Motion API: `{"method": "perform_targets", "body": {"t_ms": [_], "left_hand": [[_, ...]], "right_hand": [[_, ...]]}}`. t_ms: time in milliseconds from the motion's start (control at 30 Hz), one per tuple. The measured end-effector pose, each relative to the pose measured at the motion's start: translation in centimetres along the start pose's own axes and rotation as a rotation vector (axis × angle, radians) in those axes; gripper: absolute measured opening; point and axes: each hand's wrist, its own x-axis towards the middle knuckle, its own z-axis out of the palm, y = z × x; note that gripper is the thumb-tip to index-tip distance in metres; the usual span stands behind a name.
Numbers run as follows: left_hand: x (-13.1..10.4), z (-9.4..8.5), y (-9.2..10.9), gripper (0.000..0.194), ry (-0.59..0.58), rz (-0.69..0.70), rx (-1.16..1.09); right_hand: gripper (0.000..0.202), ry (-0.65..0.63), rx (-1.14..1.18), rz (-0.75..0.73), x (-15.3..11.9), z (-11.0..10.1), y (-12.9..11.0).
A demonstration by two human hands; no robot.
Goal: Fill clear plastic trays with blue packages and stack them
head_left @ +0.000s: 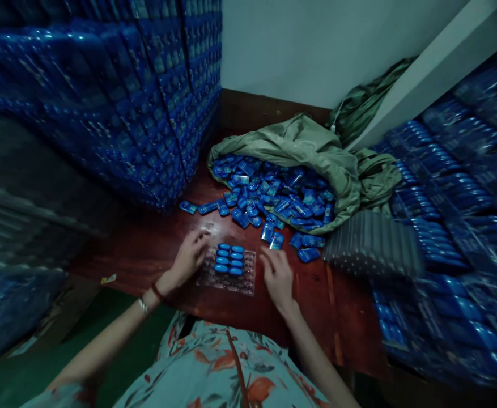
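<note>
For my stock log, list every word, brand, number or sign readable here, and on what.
No text can be read.
Blue pieces on the tray: nothing legible.
Loose blue packets by the green sack: marks too small and blurred.
Left blue stack: too blurred.
Right blue stack: too blurred.

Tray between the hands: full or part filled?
Part filled: the tray holds two columns of blue packets, with bare cells showing along its near side.

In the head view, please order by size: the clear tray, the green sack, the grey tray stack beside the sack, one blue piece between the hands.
Green sack (largest)
Grey tray stack
Clear tray
Blue piece (smallest)
</note>
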Motion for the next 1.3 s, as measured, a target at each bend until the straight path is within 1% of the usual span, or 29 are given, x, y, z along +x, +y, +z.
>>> {"method": "perform_targets", "body": {"t_ms": [33, 67, 100, 133, 200, 267, 300, 333, 400, 467, 533, 600, 667, 700, 767, 800, 867, 933, 1033, 1100, 1200, 1300], "left_hand": [[1.4, 0.2, -1.3, 0.03, 0.036, -0.097, 0.037], [2.8, 0.5, -2.6, 0.032, 0.065, -0.182, 0.11], [4.3, 0.9, -3.7, 0.036, 0.038, -0.238, 0.201], [5.6, 1.4, -4.7, 0.039, -0.004, -0.269, 0.286], [7.5, 2.6, -5.8, 0.037, -0.097, -0.271, 0.396], [8.1, 3.6, -6.0, 0.031, -0.143, -0.24, 0.42], [7.9, 4.1, -5.7, 0.032, -0.148, -0.229, 0.415], [7.4, 4.4, -5.4, 0.033, -0.147, -0.224, 0.41], [5.6, 4.5, -4.5, 0.036, -0.156, -0.215, 0.404], [3.1, 4.0, -3.5, 0.037, -0.181, -0.204, 0.396], [0.2, 2.9, -2.6, 0.036, -0.186, -0.205, 0.312], [-2.8, 1.3, -1.6, 0.032, -0.132, -0.253, 0.13], [-5.7, -0.4, -0.5, 0.026, -0.02, -0.331, -0.035], [-7.0, -1.2, 0.2, 0.024, 0.041, -0.357, -0.072], [-8.9, -2.3, 1.9, 0.02, 0.132, -0.352, -0.077], [-9.5, -2.6, 2.7, 0.02, 0.155, -0.33, -0.068], [-10.1, -2.5, 4.3, 0.021, 0.141, -0.262, -0.064], [-9.9, -1.6, 5.3, 0.025, 0.091, -0.177, -0.059], [-9.0, 0.1, 5.5, 0.03, 0.041, -0.028, 0.011], [-8.4, 0.7, 5.1, 0.032, 0.009, 0.065, 0.071], [-7.4, 0.7, 4.5, 0.035, -0.088, 0.176, 0.102], [-6.2, 0.2, 4.5, 0.033, -0.207, 0.241, 0.114]], "right_hand": [[0.033, 0.07, -0.038, 0.094, 1.3, -0.2, 1.3], [0.037, 0.096, -0.095, 0.174, 2.6, -0.3, 2.6], [0.041, 0.076, -0.154, 0.237, 4.0, -0.5, 3.7], [0.043, 0.015, -0.21, 0.277, 5.2, -0.6, 4.7], [0.044, -0.157, -0.296, 0.303, 6.8, -0.9, 5.9], [0.044, -0.295, -0.327, 0.298, 7.1, -1.0, 6.3], [0.043, -0.329, -0.319, 0.296, 6.8, -1.0, 6.3], [0.042, -0.342, -0.293, 0.296, 6.3, -1.0, 6.2], [0.037, -0.349, -0.195, 0.302, 4.9, -1.0, 6.0], [0.034, -0.373, -0.045, 0.334, 3.1, -1.0, 5.7], [0.036, -0.39, 0.15, 0.414, 1.5, -1.3, 5.4], [0.037, -0.365, 0.382, 0.518, 0.0, -1.9, 4.9], [0.037, -0.314, 0.589, 0.58, -1.2, -2.8, 4.0], [0.037, -0.293, 0.663, 0.583, -1.7, -3.2, 3.4], [0.033, -0.27, 0.727, 0.533, -2.5, -3.6, 1.9], [0.03, -0.263, 0.719, 0.483, -2.9, -3.5, 1.2], [0.023, -0.258, 0.637, 0.332, -3.5, -2.7, -0.2], [0.018, -0.259, 0.518, 0.124, -4.1, -1.3, -1.2], [0.024, -0.246, 0.36, -0.186, -4.7, 0.3, -1.7], [0.03, -0.248, 0.234, -0.334, -4.7, 0.5, -1.8], [0.033, -0.305, 0.004, -0.455, -4.2, -0.1, -2.3], [0.031, -0.375, -0.199, -0.515, -3.1, -0.7, -3.4]]}}
